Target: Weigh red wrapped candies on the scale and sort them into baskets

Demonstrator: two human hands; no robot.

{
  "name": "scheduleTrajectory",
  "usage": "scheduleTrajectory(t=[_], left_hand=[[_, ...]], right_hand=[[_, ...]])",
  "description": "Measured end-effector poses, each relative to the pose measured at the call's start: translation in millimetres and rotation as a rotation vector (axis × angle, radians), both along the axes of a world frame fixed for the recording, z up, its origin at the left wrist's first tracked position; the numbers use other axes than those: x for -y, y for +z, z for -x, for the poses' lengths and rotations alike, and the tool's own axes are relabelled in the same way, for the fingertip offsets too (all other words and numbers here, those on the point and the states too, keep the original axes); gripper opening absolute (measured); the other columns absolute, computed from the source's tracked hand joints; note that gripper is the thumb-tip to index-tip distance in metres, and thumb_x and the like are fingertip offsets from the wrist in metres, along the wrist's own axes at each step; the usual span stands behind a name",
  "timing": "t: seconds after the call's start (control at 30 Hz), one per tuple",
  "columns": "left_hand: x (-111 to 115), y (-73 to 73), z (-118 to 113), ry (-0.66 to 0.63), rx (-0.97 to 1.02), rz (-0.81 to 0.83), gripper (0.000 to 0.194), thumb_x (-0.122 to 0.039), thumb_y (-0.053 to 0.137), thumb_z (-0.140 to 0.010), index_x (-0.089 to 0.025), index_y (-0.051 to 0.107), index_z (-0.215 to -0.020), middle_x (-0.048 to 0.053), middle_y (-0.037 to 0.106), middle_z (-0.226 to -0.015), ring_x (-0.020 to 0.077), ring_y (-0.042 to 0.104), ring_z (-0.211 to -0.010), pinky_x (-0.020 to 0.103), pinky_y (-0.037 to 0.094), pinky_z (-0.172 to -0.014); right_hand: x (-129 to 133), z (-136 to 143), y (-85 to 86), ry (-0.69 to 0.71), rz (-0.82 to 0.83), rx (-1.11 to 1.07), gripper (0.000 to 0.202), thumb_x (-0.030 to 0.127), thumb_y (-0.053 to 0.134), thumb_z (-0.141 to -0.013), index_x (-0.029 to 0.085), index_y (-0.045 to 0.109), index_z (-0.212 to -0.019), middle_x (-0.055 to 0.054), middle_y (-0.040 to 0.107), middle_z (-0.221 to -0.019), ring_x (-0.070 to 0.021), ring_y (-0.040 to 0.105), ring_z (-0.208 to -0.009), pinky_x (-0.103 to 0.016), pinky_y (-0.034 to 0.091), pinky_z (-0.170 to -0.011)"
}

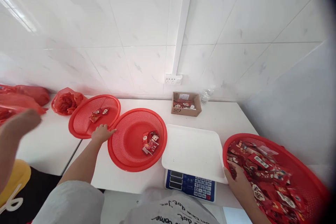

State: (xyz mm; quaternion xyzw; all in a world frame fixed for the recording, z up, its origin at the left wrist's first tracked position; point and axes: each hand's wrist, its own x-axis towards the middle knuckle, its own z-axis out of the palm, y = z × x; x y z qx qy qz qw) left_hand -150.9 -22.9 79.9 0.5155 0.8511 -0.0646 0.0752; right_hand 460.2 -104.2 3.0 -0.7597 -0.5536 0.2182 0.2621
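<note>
My left hand (102,134) is closed over the near rim of the left red basket (78,133), its thumb pointing toward the middle red basket (136,168). A few red packets (97,114) lie in the left basket, and a small pile of red packets (151,142) is in the middle one. At the right, my right hand (237,178) grips the left rim of a large red basket (296,155), fingers inside against many red packets (265,175). Between the baskets, a bare white tray (193,150) sits on a blue scale (190,185).
A cardboard box (186,111) with red packets stands near the wall beside clear crumpled plastic (206,95). Red plastic bags (67,101) lie at the back left. Another person's arm (13,136) reaches in at the far left. A socket (173,79) is on the wall.
</note>
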Motion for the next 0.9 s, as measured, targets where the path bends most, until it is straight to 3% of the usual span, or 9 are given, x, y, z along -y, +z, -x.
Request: scheduleTrajectory(t=[0.23, 0.4, 0.5, 0.57, 0.67, 0.73, 0.9], left_hand=[[13.0, 8.6, -3.2, 0.057, -0.029, 0.082, 0.061, -0.063, 0.034, -0.078, -0.013, 0.061, -0.099, 0.019, 0.061, -0.106, 0.0348, 0.059, -0.095, 0.044, 0.046, -0.074], [2.8, 6.4, -6.9, 0.015, -0.058, 0.052, 0.055, -0.058, 0.034, -0.081, -0.015, 0.061, -0.100, 0.018, 0.061, -0.105, 0.0342, 0.058, -0.097, 0.043, 0.046, -0.075], [-5.1, 2.6, -10.6, 0.002, -0.071, 0.008, 0.055, -0.055, 0.035, -0.083, -0.012, 0.057, -0.110, 0.020, 0.060, -0.105, 0.0347, 0.058, -0.096, 0.044, 0.047, -0.073], [-8.9, -0.2, -15.2, -0.035, -0.085, -0.035, 0.054, -0.048, 0.037, -0.085, -0.012, 0.047, -0.124, 0.021, 0.057, -0.111, 0.0342, 0.055, -0.102, 0.043, 0.046, -0.077], [-12.0, -5.4, -24.6, -0.145, -0.091, -0.084, 0.054, -0.037, 0.042, -0.086, -0.021, 0.033, -0.137, 0.015, 0.049, -0.127, 0.0292, 0.046, -0.116, 0.040, 0.039, -0.090], [-13.2, -9.3, -30.3, -0.204, -0.088, -0.099, 0.052, -0.034, 0.043, -0.087, -0.025, 0.033, -0.137, 0.012, 0.043, -0.135, 0.0262, 0.040, -0.123, 0.038, 0.033, -0.098], [-18.4, -17.0, -34.3, -0.205, -0.096, -0.115, 0.048, -0.038, 0.042, -0.088, -0.020, 0.040, -0.133, 0.014, 0.030, -0.145, 0.0286, 0.025, -0.133, 0.044, 0.025, -0.104]], right_hand=[[0.1, 3.0, 8.2, -0.012, 0.055, 0.015, 0.052, 0.055, 0.041, -0.070, 0.018, 0.053, -0.105, -0.013, 0.060, -0.110, -0.0302, 0.056, -0.099, -0.042, 0.045, -0.082], [-0.9, 3.7, 8.6, -0.007, 0.068, 0.014, 0.055, 0.056, 0.040, -0.069, 0.017, 0.052, -0.106, -0.015, 0.057, -0.113, -0.0317, 0.054, -0.104, -0.043, 0.043, -0.087], [-1.0, 2.4, 6.5, -0.007, 0.086, 0.008, 0.057, 0.057, 0.039, -0.069, 0.017, 0.051, -0.107, -0.015, 0.057, -0.113, -0.0320, 0.054, -0.104, -0.045, 0.042, -0.088], [-1.3, 1.3, 4.8, -0.009, 0.087, 0.007, 0.057, 0.057, 0.039, -0.069, 0.016, 0.051, -0.106, -0.016, 0.057, -0.113, -0.0320, 0.054, -0.104, -0.045, 0.042, -0.089], [-2.1, -0.2, 2.3, -0.001, 0.083, 0.010, 0.059, 0.057, 0.039, -0.068, 0.015, 0.051, -0.106, -0.017, 0.056, -0.115, -0.0322, 0.053, -0.106, -0.045, 0.041, -0.091], [-2.7, -1.2, 0.4, 0.006, 0.093, 0.018, 0.061, 0.058, 0.038, -0.067, 0.014, 0.051, -0.107, -0.018, 0.055, -0.117, -0.0330, 0.052, -0.107, -0.046, 0.040, -0.092], [-3.5, -3.1, -4.1, 0.003, 0.091, 0.030, 0.060, 0.058, 0.039, -0.068, 0.015, 0.050, -0.108, -0.018, 0.056, -0.116, -0.0331, 0.053, -0.107, -0.046, 0.041, -0.091]])
